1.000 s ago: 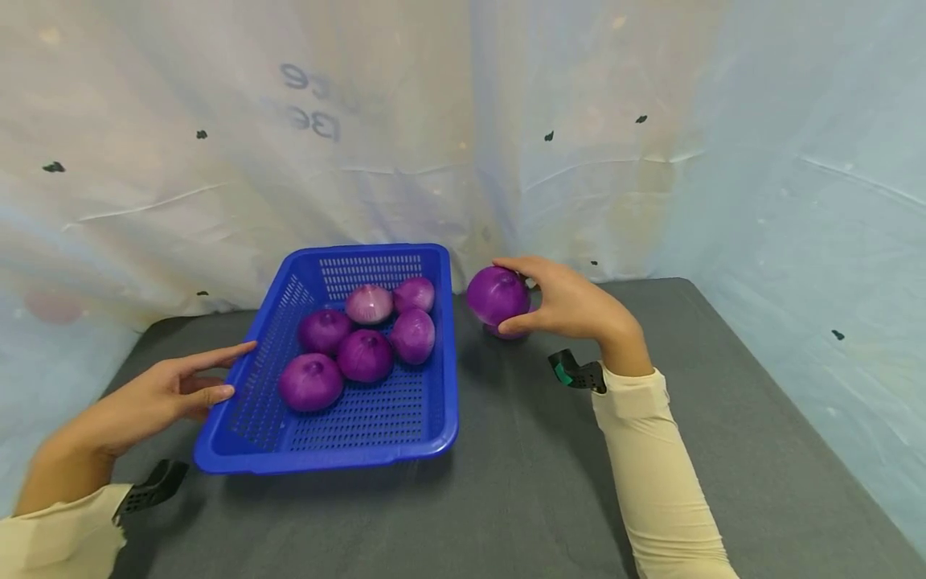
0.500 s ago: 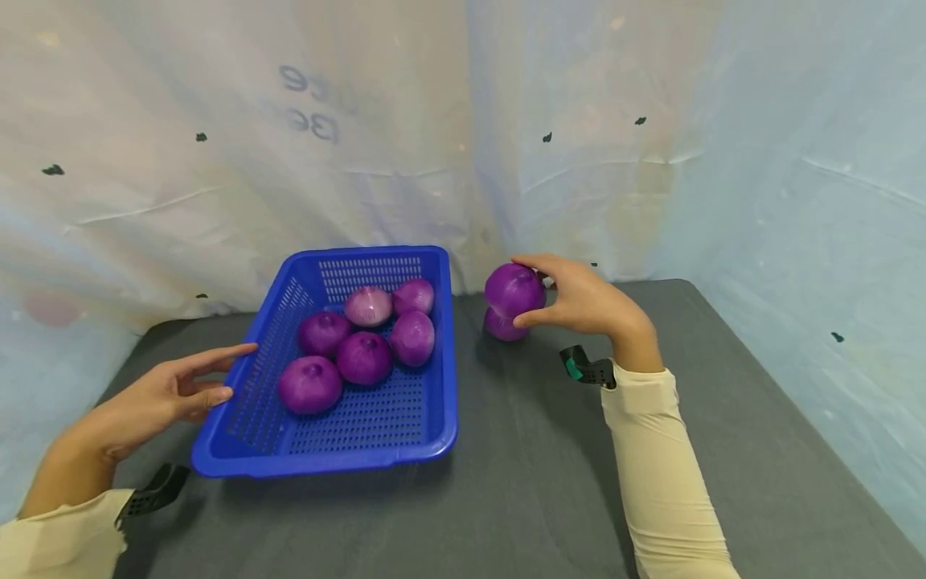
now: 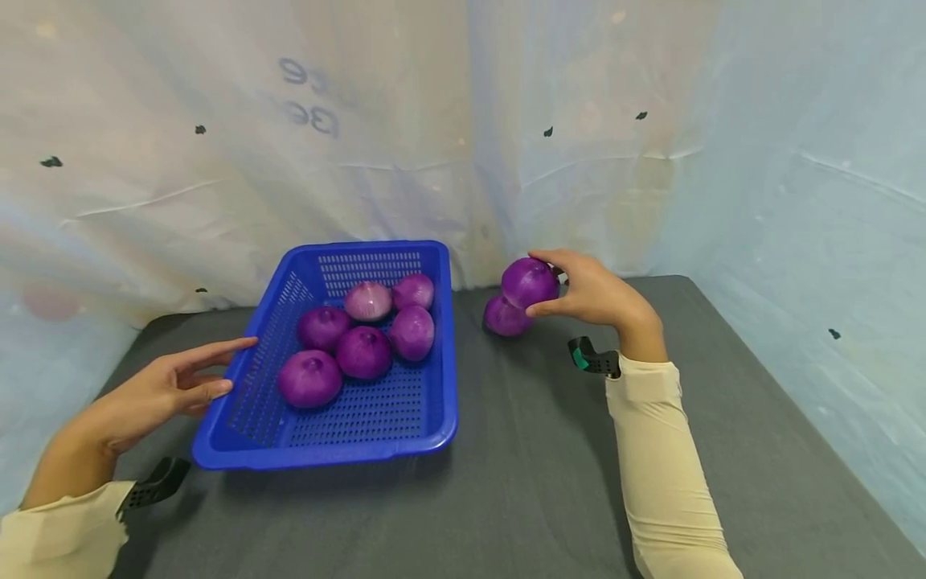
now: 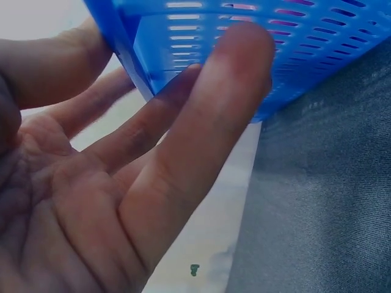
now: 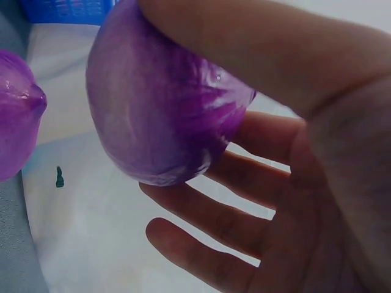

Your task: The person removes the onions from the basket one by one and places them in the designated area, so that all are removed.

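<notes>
My right hand (image 3: 596, 293) holds a purple onion (image 3: 526, 281) between its thumb and fingers. In the right wrist view the onion (image 5: 162, 104) rests against the thumb and some fingertips, while the lowest finger stands apart from it. Another onion (image 3: 505, 316) lies on the table just left of the held one, partly overlapped by it. On the left, my left hand (image 3: 162, 394) grips the left rim of a blue plastic basket (image 3: 329, 461), with fingers (image 4: 211, 97) along its slotted outer wall. Inside the basket sit several onions (image 3: 364, 352), one paler than the rest.
The dark grey table (image 3: 528, 482) reaches back to a pale plastic sheet (image 3: 405, 121) hanging behind it. More sheeting (image 3: 817, 201) stands along the right side. Black wrist straps are on both arms.
My right hand has moved right with the held onion, uncovering more of the onion on the table. The left hand and basket have stayed in place.
</notes>
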A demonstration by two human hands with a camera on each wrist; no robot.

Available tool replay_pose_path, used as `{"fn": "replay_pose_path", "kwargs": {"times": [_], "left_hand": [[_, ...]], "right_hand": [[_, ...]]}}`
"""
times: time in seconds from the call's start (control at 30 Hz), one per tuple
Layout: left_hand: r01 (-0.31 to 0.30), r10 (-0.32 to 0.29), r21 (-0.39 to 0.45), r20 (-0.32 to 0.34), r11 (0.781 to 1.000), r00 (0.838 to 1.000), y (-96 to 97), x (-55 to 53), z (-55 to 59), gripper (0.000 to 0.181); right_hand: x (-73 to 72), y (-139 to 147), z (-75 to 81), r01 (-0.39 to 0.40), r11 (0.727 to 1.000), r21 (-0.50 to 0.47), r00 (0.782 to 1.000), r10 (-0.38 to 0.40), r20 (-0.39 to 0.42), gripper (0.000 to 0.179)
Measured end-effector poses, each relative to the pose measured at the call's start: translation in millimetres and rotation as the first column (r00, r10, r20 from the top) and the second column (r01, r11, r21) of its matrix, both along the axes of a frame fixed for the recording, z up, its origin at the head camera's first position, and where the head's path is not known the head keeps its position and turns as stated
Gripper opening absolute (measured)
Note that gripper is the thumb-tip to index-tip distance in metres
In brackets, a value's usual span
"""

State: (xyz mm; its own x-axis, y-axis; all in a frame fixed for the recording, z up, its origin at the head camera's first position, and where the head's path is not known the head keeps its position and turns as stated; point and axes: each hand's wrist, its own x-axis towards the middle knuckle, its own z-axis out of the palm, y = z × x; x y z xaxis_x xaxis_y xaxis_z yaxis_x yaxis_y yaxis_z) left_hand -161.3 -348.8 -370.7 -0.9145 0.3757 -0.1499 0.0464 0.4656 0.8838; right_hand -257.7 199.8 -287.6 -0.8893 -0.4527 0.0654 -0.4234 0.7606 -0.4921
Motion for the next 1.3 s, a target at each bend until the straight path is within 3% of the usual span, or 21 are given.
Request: {"fn": "replay_pose_path", "kwargs": {"times": [0.27,0.53,0.93,1.3], "left_hand": [[0.06,-0.063,0.047,0.075,0.997,0.995,-0.7,-0.7,0.0,0.054],[0.097,-0.112,0.086,0.195,0.992,0.974,-3.9,0.1,3.6,0.055],[-0.004,0.0,0.033,0.105,0.999,0.994,4.1,2.3,-0.6,0.059],[0.052,-0.053,0.011,0.144,0.999,0.988,4.9,0.9,-3.8,0.062]], "right_hand": [[-1.7,10,-3.6,0.013,1.0,-0.013,1.0,-0.013,0.008,0.088],[-1.6,19,-6.0,0.05,0.998,-0.037,0.998,-0.048,0.04,0.087],[-3.8,27,-5.5,0.079,0.996,-0.052,0.995,-0.076,0.066,0.087],[-3.1,34,-10.2,0.103,0.993,-0.053,0.993,-0.099,0.068,0.089]]}}
